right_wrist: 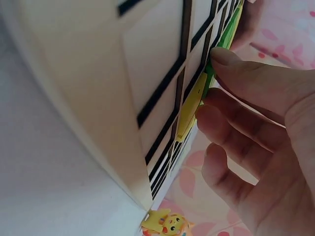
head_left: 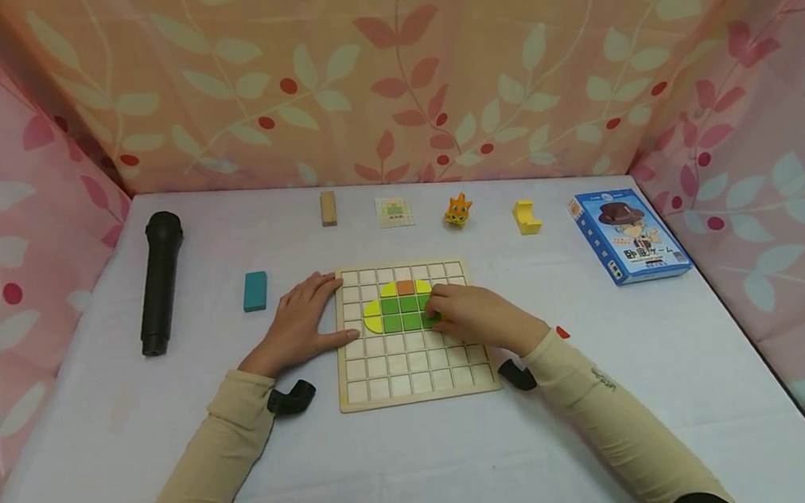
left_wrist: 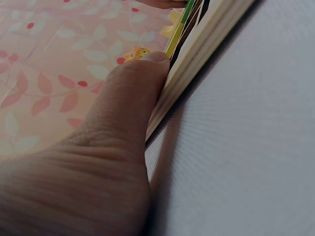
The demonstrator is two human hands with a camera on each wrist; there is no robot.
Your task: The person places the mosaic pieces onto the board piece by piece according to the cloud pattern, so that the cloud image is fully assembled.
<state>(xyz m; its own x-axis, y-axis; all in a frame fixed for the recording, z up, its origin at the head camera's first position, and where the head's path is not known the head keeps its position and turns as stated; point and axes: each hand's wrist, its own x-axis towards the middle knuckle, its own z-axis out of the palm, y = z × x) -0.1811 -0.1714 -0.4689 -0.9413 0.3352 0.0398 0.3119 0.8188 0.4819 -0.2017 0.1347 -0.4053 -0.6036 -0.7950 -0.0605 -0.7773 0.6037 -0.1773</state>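
Note:
A pale wooden grid board (head_left: 398, 364) lies at the middle of the table. Green square tiles (head_left: 390, 305), yellow curved tiles (head_left: 373, 324) and one orange tile (head_left: 405, 287) fill part of its upper half. My left hand (head_left: 301, 320) rests at the board's left edge, fingers extended and thumb on the rim. Over the right end of the tile pattern, my right hand (head_left: 480, 316) pinches a green tile (right_wrist: 209, 73) between thumb and fingertips. Beside those fingertips sits a yellow tile (right_wrist: 189, 108). The right hand hides some tiles in the head view.
A black microphone (head_left: 161, 281) lies at the left, with a teal block (head_left: 255, 291) nearer the board. Along the back are a wooden block (head_left: 328, 208), a small pattern card (head_left: 395, 212), an orange figurine (head_left: 457, 210) and a yellow piece (head_left: 526, 217). A blue box (head_left: 631, 235) lies right.

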